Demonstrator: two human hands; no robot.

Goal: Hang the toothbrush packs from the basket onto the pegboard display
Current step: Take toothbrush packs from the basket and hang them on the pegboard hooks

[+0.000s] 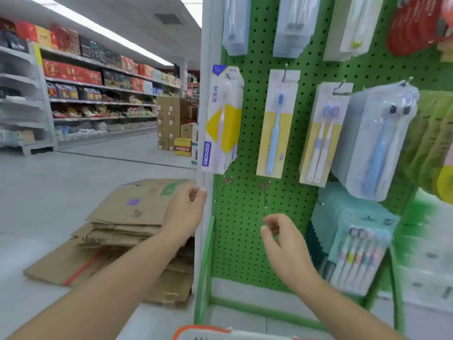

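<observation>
A green pegboard fills the right half of the view, with toothbrush packs hanging on its hooks. A white-and-yellow pack hangs at the left edge, a single blue-brush pack beside it, then a twin-brush pack and a clear blister pack. Two bare hooks stick out below them. My left hand hovers at the board's left edge, fingers loosely curled, holding nothing. My right hand is raised before the lower board, fingers loosely curled and empty. The basket's orange-and-white rim shows at the bottom edge.
Flattened cardboard boxes are stacked on the floor left of the display. A multi-brush pack hangs low on the right. Stocked shelves line the aisle at the left, with stacked cartons further back.
</observation>
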